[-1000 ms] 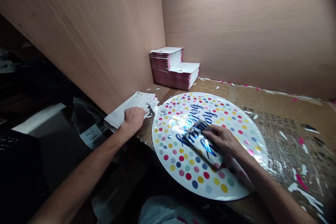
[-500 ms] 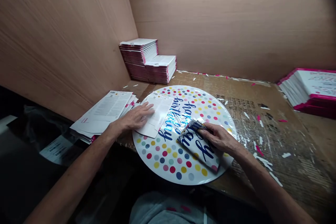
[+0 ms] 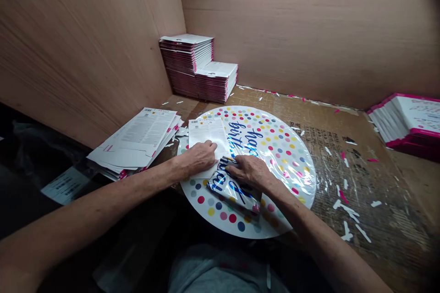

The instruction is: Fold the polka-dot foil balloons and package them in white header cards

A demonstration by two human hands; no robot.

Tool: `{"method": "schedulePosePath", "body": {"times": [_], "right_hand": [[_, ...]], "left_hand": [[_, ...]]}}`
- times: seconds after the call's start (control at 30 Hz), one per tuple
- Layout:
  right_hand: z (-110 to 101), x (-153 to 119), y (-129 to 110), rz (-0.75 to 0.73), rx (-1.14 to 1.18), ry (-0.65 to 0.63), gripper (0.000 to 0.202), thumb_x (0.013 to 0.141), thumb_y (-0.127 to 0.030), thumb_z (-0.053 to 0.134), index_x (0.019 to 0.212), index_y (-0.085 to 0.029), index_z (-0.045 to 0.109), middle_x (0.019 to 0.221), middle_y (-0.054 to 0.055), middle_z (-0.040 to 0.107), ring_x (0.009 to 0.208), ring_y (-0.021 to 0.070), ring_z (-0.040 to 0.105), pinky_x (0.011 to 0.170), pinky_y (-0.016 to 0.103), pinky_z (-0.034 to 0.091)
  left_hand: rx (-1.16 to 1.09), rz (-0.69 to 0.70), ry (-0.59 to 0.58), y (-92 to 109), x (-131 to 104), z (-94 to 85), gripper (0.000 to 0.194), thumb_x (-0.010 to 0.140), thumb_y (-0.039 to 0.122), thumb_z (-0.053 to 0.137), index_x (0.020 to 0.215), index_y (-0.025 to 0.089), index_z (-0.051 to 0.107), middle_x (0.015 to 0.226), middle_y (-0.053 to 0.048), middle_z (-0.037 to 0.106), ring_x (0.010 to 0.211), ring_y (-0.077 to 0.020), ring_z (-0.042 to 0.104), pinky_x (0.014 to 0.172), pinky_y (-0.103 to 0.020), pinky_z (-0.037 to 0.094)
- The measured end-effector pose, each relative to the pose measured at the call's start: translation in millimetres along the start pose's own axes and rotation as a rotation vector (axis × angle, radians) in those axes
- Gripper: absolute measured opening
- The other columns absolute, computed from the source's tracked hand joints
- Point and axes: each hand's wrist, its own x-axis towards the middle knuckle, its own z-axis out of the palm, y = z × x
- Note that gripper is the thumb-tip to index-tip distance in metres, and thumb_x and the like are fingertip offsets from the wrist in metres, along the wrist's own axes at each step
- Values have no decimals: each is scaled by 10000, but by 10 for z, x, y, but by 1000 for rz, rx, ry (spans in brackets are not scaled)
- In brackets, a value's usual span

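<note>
A flat round foil balloon (image 3: 287,165) with coloured dots and blue "happy birthday" lettering lies on the cardboard surface. On its left part rests a white printed card packet (image 3: 202,132). My left hand (image 3: 202,158) is closed at the packet's right edge, fingers curled; the fingertips are partly hidden. My right hand (image 3: 252,171) grips a folded foil balloon (image 3: 228,187) with similar dots and lettering. The folded balloon's upper left end meets the packet's edge, close to my left fingers. Whether it is inside the packet I cannot tell.
A loose pile of card packets (image 3: 134,132) lies at left. Neat stacks of packets (image 3: 216,82) stand in the back corner against wooden panels (image 3: 292,23). More pink-edged packets (image 3: 412,123) sit at far right. White and pink paper scraps (image 3: 347,210) litter the cardboard (image 3: 319,146).
My right hand has brought the folded balloon leftwards to the packet. My left hand has gone from lying flat on the packet to curled fingers at its right edge. The view has shifted slightly.
</note>
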Motion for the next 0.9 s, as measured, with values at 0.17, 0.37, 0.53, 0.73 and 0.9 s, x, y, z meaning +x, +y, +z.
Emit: {"method": "schedulePosePath", "body": {"times": [0.17, 0.37, 0.53, 0.73, 0.9], "right_hand": [[12, -9, -12, 5, 64, 37, 307, 939, -459, 514, 1023, -188, 631, 943, 93, 698, 849, 217, 624, 638, 277, 357], [37, 41, -48, 72, 154, 195, 445, 906, -385, 576, 1252, -116, 500, 1227, 168, 587, 1031, 239, 589, 740, 279, 405], [-41, 172, -7, 109, 255, 190, 305, 900, -431, 571, 993, -145, 617, 965, 109, 675, 822, 210, 596, 654, 277, 366], [82, 167, 107, 150, 368, 329, 322, 951, -375, 450, 754, -181, 616, 743, 48, 654, 716, 175, 575, 615, 262, 337], [185, 60, 262, 121, 735, 568, 388, 946, -490, 421, 858, -177, 632, 790, 34, 676, 717, 176, 594, 647, 263, 425]], "left_hand": [[34, 25, 64, 24, 59, 39, 215, 862, 19, 517, 781, 111, 693, 821, -155, 619, 782, -250, 618, 651, -353, 520], [84, 8, 88, -38, 136, -25, 208, 868, 20, 492, 793, 95, 671, 765, -115, 636, 679, -192, 636, 598, -281, 502], [151, 34, 175, -37, 146, -211, 247, 860, -14, 431, 788, 87, 644, 778, -127, 638, 682, -205, 641, 552, -279, 481], [66, 26, 296, 154, 113, -226, 222, 857, 12, 459, 770, 119, 633, 802, -129, 667, 774, -253, 663, 667, -361, 537], [-412, -624, 891, 478, 60, 29, 723, 732, 487, 761, 1296, 110, 511, 1370, -233, 536, 1314, -392, 475, 1061, -535, 424]]}}
